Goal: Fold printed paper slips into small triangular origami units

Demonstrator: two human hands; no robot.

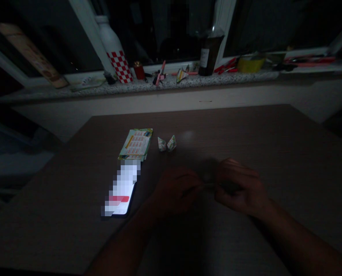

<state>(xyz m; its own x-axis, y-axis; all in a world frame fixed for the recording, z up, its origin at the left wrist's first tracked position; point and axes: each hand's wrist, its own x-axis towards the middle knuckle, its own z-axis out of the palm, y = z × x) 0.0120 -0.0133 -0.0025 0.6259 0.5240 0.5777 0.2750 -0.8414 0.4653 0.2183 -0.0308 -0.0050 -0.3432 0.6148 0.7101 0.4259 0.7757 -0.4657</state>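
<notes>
Over the middle of the table my left hand (pixel 179 188) is closed, its fingers curled in. My right hand (pixel 238 186) is closed too, a short gap to the right. A small thin pale piece (pixel 207 185) spans the gap between both hands, pinched at each end; it is too dark and mostly covered to name. Beyond my left hand stand two small folded paper pieces (pixel 167 144) with pointed tips. Further left lies a stack of printed green and white cards (pixel 137 143), with a lit phone (pixel 120 195) in front of it.
The brown table (pixel 231 130) reaches to the wall below a window. On its stone sill (pixel 165 81) stand a white bottle with red checks (pixel 117 57), a dark bottle (pixel 209 57), a small red jar (pixel 138 71), a yellow container (pixel 250 64) and several pens. The room is dim.
</notes>
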